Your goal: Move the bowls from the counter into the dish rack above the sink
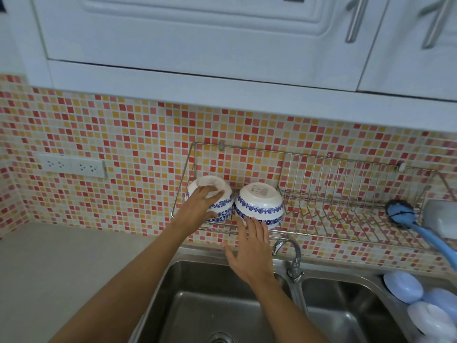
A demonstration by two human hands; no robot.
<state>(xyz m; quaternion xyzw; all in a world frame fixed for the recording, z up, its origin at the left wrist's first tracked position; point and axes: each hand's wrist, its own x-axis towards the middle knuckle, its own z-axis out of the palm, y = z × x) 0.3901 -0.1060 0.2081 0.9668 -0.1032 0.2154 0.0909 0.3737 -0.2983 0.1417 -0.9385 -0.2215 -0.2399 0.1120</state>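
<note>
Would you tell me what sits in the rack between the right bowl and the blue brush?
Head view: only bare upright wire dividers of the rack lie between the right bowl and the blue brush.

No text I can read anywhere. Pale sticker (259, 190) on upturned base of right bowl (258, 206) in my dish rack (321, 194), perhaps printed label, too blurred to make out.

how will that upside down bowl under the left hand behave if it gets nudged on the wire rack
The left bowl looks like glazed ceramic: probably rigid, breakable and somewhat slippery. Lying slightly tilted on thin wires of the dish rack, it could rock or slide. It might clink against the right bowl close beside it while the left hand grips it.
</note>
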